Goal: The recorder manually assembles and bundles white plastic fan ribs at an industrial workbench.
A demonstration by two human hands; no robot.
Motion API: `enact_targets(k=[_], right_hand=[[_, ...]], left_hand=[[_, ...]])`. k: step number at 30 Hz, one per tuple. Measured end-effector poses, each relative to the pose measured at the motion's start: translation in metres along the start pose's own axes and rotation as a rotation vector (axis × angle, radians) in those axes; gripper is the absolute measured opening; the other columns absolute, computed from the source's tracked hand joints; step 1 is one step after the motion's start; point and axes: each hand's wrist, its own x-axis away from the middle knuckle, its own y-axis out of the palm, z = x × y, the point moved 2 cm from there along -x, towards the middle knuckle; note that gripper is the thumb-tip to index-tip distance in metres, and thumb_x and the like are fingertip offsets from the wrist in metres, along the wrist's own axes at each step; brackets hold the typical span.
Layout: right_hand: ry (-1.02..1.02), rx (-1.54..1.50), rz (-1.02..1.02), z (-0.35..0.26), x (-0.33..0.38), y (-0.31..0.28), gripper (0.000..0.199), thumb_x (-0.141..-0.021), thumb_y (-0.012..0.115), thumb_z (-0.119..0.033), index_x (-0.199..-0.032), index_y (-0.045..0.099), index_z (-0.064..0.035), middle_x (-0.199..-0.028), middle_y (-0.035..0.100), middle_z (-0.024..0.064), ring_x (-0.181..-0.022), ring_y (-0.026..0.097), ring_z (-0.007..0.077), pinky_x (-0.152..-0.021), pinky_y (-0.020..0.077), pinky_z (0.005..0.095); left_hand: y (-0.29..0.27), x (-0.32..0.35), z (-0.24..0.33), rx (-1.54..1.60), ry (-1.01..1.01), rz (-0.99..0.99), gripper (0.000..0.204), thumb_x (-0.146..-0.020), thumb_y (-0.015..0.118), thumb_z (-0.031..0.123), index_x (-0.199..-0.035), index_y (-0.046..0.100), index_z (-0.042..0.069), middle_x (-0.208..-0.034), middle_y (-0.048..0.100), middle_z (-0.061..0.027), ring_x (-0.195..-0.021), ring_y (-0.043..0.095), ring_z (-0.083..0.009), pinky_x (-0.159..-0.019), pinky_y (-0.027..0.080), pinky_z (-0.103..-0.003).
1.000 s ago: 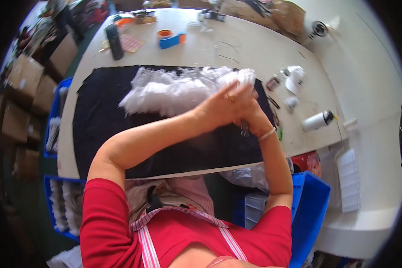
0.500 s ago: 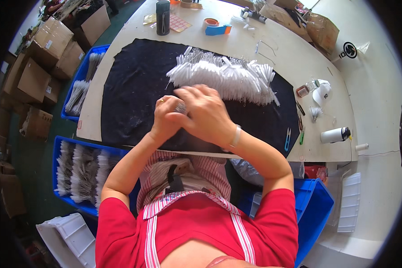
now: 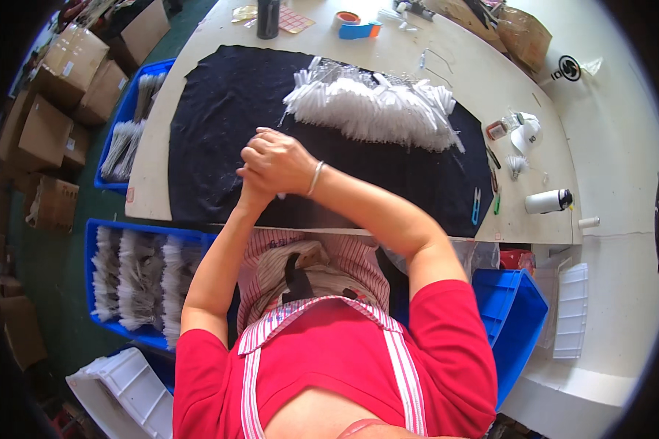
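My right hand [image 3: 282, 162] lies closed over the top of my left hand [image 3: 252, 193], above the near left part of a black cloth [image 3: 209, 139]. The left fingers are mostly covered and look curled. A small pale tip shows under the right palm; whatever the two hands hold is hidden. Beyond them and to the right, a long heap of thin, white-bristled wire brushes [image 3: 373, 110] rests on the cloth, apart from both hands.
Blue bins [image 3: 89, 271] of similar brushes stand left of the white table [image 3: 148, 192]. Blue-handled snips [image 3: 476, 207], a white bottle [image 3: 548, 202], a jar [image 3: 499, 130] and a white cap [image 3: 527, 135] are at right. A tape roll [image 3: 345, 18] and dark flask [image 3: 268, 20] sit far back.
Both hands have moved left and away from the heap. The right hand now covers the left more fully, hiding the small wire bundle that showed there before. The whole view has shifted slightly.
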Motion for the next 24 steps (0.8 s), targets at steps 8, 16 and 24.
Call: enact_targets(k=[8,16,24], right_hand=[[-0.400,0.089,-0.124,0.020,-0.001,-0.019,0.027,-0.076,0.064,-0.039,-0.064,0.055,-0.0156,-0.061,0.051,-0.0014,-0.054,0.055,0.0151,-0.048,0.0426,0.0289],[0.226,0.267,0.430,0.052,-0.005,-0.064,0.036,-0.079,0.071,-0.021,-0.057,0.044,-0.0110,-0.051,0.044,0.0065,-0.040,0.046,0.0238,-0.039,0.0366,0.0327],[1.667,-1.471,0.885,0.011,0.040,0.001,0.027,-0.086,0.062,-0.034,-0.069,0.054,-0.0141,-0.057,0.048,-0.0034,-0.041,0.043,0.0098,-0.033,0.0274,0.0262]], left_hand=[[0.010,0.008,-0.013,0.578,-0.156,-0.226,0.039,-0.076,0.069,0.020,-0.112,0.055,0.009,-0.112,0.058,-0.0003,-0.113,0.051,-0.0172,-0.093,0.040,-0.036],[-0.107,-0.040,-0.035,1.365,-0.581,0.153,0.056,-0.082,0.061,0.026,-0.130,0.046,0.001,-0.133,0.047,-0.0123,-0.123,0.044,-0.0228,-0.105,0.030,-0.032],[-0.126,-0.024,0.031,1.457,-0.689,0.018,0.067,-0.072,0.077,0.021,-0.128,0.045,0.003,-0.121,0.053,-0.0093,-0.110,0.050,-0.0196,-0.094,0.039,-0.033]])
